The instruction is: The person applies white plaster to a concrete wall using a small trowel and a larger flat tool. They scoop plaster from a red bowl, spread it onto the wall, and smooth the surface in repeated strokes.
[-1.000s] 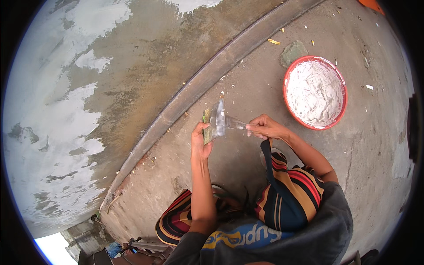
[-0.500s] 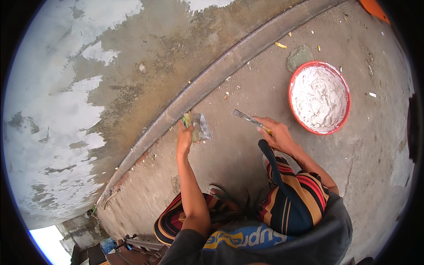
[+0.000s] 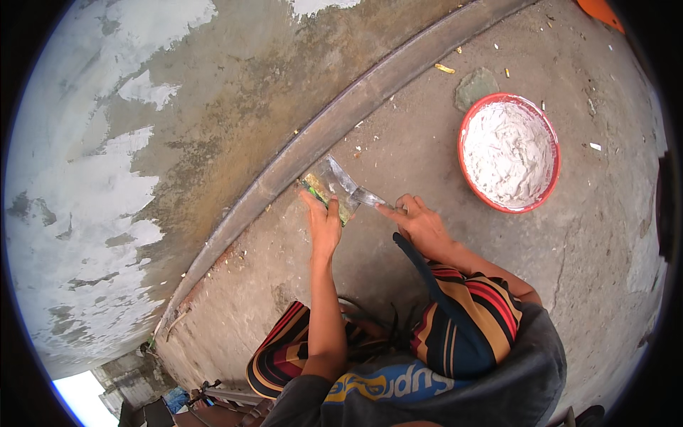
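Observation:
My left hand grips a wide, flat filling knife by its yellowish-green back, with the metal blade pointing away from me. In my right hand is a narrow putty knife, whose metal blade meets the edge of the wide one. Fingers of both hands are closed around their tools. To the right of my right hand stands a round red tub, holding white putty with a rough, stirred surface.
At the left rises a wall with patchy white coating over bare grey-brown plaster. A raised ledge runs along its foot. A flat greenish stone-like piece lies beside the tub, and a yellow scrap on the concrete floor. Something orange shows far right.
My right hand has moved left, bringing the narrow putty knife against the wide filling knife. My left hand has shifted right and turned the wide blade.

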The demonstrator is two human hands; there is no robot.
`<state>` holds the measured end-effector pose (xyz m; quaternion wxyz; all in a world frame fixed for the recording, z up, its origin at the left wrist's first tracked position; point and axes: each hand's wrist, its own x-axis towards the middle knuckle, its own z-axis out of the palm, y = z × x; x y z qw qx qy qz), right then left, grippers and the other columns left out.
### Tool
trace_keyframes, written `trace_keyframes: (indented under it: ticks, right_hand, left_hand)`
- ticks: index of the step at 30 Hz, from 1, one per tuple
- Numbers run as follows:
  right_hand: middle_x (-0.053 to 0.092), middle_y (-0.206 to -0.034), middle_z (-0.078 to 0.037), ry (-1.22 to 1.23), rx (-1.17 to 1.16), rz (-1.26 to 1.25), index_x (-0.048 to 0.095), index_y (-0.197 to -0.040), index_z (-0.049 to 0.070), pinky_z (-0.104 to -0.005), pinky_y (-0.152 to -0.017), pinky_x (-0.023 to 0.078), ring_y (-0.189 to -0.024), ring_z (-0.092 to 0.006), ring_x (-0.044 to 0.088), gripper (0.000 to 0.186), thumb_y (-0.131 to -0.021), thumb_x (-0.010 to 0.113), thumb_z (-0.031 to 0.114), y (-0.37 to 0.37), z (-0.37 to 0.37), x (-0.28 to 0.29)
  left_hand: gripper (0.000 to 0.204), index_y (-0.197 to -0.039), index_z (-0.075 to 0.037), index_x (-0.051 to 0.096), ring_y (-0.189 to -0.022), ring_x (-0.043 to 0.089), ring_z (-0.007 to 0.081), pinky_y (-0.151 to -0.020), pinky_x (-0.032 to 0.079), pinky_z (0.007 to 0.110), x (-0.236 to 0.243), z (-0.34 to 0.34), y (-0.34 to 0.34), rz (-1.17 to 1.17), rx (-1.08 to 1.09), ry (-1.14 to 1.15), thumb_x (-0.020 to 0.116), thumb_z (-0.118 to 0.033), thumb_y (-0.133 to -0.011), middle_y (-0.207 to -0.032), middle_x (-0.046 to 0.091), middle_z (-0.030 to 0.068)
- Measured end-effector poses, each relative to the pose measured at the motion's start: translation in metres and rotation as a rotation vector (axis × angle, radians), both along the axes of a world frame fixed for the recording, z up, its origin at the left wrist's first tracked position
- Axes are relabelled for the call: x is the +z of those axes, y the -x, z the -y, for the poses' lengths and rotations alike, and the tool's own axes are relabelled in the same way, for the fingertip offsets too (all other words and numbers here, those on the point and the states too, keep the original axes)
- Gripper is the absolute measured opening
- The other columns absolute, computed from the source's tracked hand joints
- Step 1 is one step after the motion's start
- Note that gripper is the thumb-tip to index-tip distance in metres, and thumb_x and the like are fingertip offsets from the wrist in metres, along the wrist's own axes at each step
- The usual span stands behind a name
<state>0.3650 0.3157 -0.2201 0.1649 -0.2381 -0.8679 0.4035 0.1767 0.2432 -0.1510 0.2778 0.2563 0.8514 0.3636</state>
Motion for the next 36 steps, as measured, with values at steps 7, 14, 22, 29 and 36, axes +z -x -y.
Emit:
trace_keyframes:
  ticks: [7, 14, 22, 29, 36]
  right_hand:
    - [0.055, -0.100, -0.011, -0.043, -0.179, -0.057, 0.059, -0.131, 0.023, -0.0397, -0.066, 0.052, -0.086, -0.0302, 0.058, 0.059, -0.078, 0.058, -0.002, 0.016, -0.036, 0.013]
    - [0.053, -0.094, -0.013, 0.014, -0.024, -0.002, 0.063, -0.126, 0.015, -0.0417, -0.062, 0.051, -0.085, -0.0326, 0.057, 0.051, -0.078, 0.057, 0.001, 0.004, -0.009, 0.008]
    - [0.054, -0.092, -0.013, -0.075, -0.144, -0.054, 0.064, -0.123, 0.015, -0.0407, -0.063, 0.052, -0.083, -0.0312, 0.058, 0.049, -0.076, 0.060, 0.002, 0.020, -0.061, 0.028]
    - [0.054, -0.092, -0.011, -0.081, -0.081, 0.030, 0.064, -0.124, 0.017, -0.0390, -0.062, 0.053, -0.087, -0.0289, 0.059, 0.052, -0.074, 0.060, 0.002, 0.010, -0.025, 0.006]
    - [0.059, -0.085, -0.015, 0.238, -0.231, -0.318, 0.062, -0.124, 0.011, -0.0354, -0.054, 0.048, -0.061, -0.0244, 0.058, 0.038, -0.086, 0.061, 0.008, 0.011, -0.088, 0.054]
  left_hand:
    - [0.063, -0.144, 0.009, 0.009, -0.109, 0.060, 0.0366, -0.094, 0.045, 0.040, -0.019, 0.007, -0.005, -0.071, -0.081, 0.009, 0.046, -0.013, -0.098, -0.122, 0.055, 0.0310]
    - [0.055, -0.140, 0.006, 0.014, -0.098, 0.065, 0.0332, -0.076, 0.056, 0.039, -0.010, 0.000, -0.001, -0.049, -0.020, -0.067, 0.045, -0.011, -0.098, -0.118, 0.056, 0.0289]
    - [0.046, -0.133, 0.002, 0.021, -0.091, 0.066, 0.0307, -0.068, 0.059, 0.041, -0.024, 0.010, -0.003, -0.064, -0.075, -0.121, 0.047, -0.012, -0.097, -0.116, 0.057, 0.0274]
    - [0.058, -0.143, 0.002, 0.017, -0.096, 0.064, 0.0278, -0.072, 0.058, 0.039, -0.022, 0.005, -0.006, 0.101, 0.013, -0.132, 0.049, -0.013, -0.097, -0.122, 0.054, 0.0264]
    - [0.051, -0.134, -0.002, 0.024, -0.102, 0.063, 0.0402, -0.090, 0.049, 0.044, -0.073, 0.032, 0.009, -0.142, -0.514, 0.177, 0.052, -0.008, -0.092, -0.122, 0.056, 0.0293]
